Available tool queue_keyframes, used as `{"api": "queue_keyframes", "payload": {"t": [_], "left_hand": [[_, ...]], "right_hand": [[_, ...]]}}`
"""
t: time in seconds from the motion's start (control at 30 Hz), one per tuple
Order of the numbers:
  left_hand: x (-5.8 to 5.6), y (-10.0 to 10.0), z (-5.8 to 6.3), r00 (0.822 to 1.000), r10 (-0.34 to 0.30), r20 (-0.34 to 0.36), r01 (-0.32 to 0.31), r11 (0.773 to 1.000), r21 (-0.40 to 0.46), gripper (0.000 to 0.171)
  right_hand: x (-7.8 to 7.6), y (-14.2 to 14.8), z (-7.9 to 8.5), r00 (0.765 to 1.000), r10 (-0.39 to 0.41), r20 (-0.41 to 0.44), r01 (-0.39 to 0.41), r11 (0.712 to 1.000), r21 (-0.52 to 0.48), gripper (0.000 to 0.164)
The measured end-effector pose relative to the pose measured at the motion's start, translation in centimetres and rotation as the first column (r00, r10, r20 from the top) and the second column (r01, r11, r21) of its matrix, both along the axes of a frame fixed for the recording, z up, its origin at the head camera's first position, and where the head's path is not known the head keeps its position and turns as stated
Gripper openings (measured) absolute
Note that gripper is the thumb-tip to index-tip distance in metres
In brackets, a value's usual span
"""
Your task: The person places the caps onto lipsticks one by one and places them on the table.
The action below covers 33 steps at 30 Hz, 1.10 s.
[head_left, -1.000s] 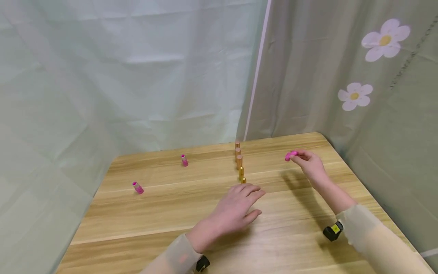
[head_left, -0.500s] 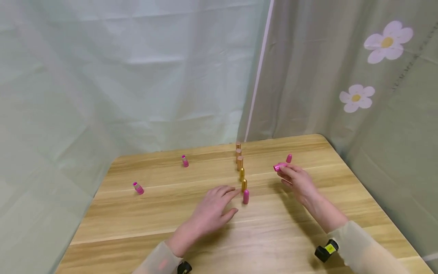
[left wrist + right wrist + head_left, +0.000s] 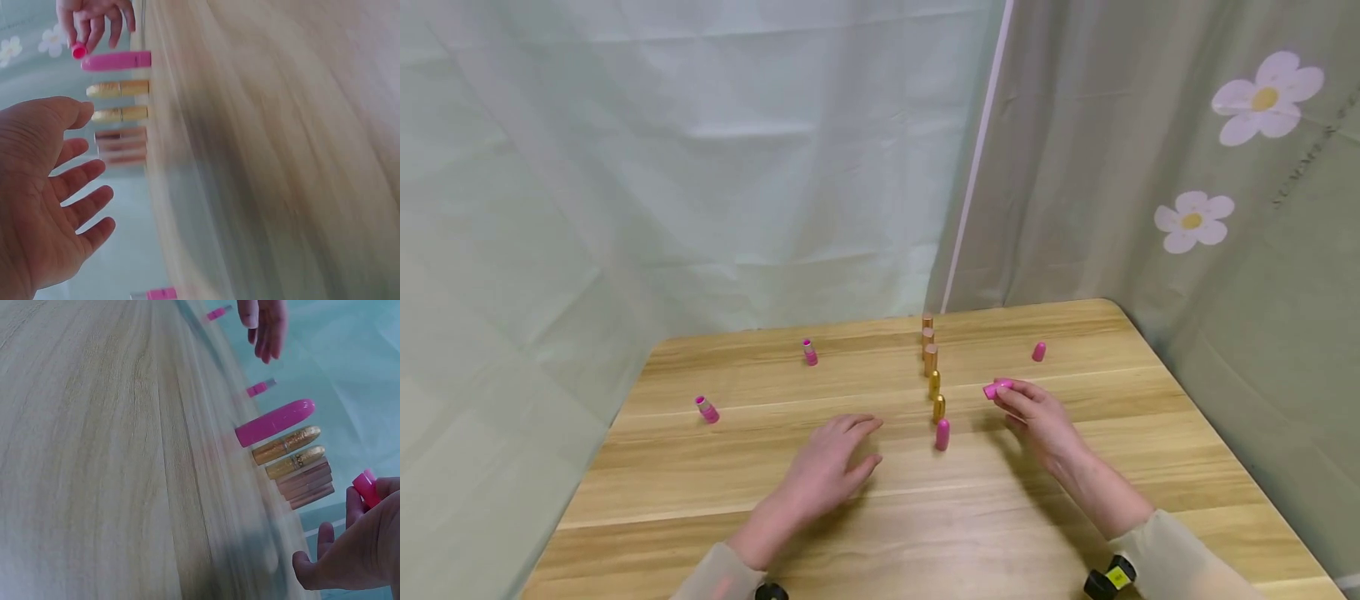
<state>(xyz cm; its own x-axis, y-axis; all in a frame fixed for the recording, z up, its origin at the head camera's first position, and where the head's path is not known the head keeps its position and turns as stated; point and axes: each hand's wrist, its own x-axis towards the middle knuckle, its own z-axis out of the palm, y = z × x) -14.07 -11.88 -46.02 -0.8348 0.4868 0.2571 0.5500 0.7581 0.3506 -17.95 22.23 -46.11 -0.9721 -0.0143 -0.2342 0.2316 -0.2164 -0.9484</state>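
Observation:
My right hand (image 3: 1037,421) pinches a pink lipstick cap (image 3: 996,389) between thumb and fingers, tilted above the table; its hollow end shows in the left wrist view. Just left of it stands a row of lipsticks: a closed pink lipstick (image 3: 942,435) nearest me, then two gold lipsticks (image 3: 939,408), then three copper-coloured tubes (image 3: 931,360). My left hand (image 3: 823,467) hovers left of the row, fingers spread, holding nothing. Two uncapped pink lipsticks (image 3: 707,409) with silver collars stand at the left. Another pink cap (image 3: 1039,352) stands at the back right.
The wooden table (image 3: 880,533) has a rounded far right corner. Pale curtains (image 3: 760,167) hang close behind its back edge and along both sides, with printed flowers (image 3: 1193,222) on the right.
My right hand has carried the pink cap left and nearer, uncovering the other cap. My left hand has drawn back left from the row, uncovering the closed pink lipstick.

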Motion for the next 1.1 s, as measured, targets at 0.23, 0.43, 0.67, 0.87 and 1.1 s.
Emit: {"api": "queue_keyframes", "payload": {"t": [0.23,0.43,0.67,0.87,1.1], "left_hand": [[-0.9,-4.1,1.4,0.987,0.159,0.034,-0.162,0.979,0.125,0.045],[-2.0,-9.7,2.8,0.939,0.343,-0.027,-0.325,0.910,0.255,0.041],[-2.4,-16.4,3.2,0.841,0.538,0.054,-0.515,0.767,0.382,0.050],[-2.9,-20.4,2.2,0.808,0.523,0.272,-0.589,0.739,0.329,0.078],[-3.3,-22.2,-0.1,0.739,0.510,0.440,-0.633,0.749,0.196,0.087]], "right_hand": [[0.0,0.3,0.2,1.000,0.007,0.004,-0.007,1.000,0.014,0.022],[0.0,0.7,0.4,1.000,-0.002,-0.002,0.002,1.000,0.024,0.018],[0.0,1.1,0.4,1.000,0.007,-0.014,-0.007,1.000,0.015,0.013],[0.0,1.4,0.3,1.000,0.013,-0.023,-0.013,1.000,0.004,0.019],[-0.1,1.3,0.2,1.000,0.021,-0.018,-0.021,0.999,0.030,0.036]]}}
